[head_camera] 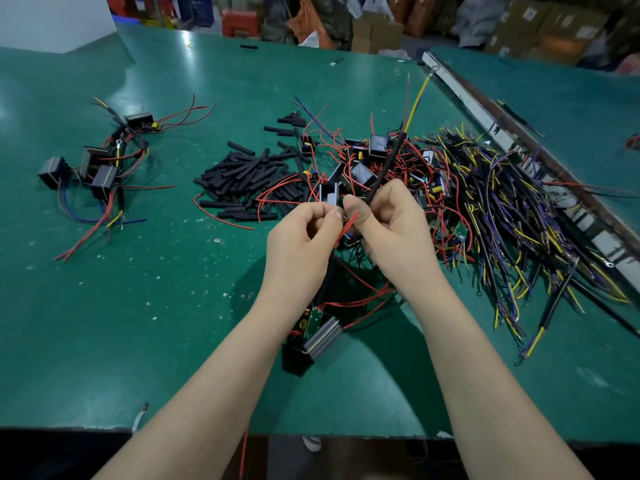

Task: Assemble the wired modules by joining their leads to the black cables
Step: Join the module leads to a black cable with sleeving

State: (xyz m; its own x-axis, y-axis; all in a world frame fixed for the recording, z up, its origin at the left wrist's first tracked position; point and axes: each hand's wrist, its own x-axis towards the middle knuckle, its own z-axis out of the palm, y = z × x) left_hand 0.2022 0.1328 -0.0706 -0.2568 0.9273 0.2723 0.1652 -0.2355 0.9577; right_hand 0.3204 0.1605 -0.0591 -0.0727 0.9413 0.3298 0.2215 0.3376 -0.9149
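While the module point(320, 336) hangs by its thin, limp red leads point(349, 225) just below both hands, left hand point(300, 237) pinches those leads, right hand point(391, 225) grips the stiffer black cable point(388, 164); hold near stripped ends.

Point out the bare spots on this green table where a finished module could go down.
Free: the near-left table, below the finished modules; the far strip beyond the black sleeves. Crowded: the middle module heap and the cable pile on the right.
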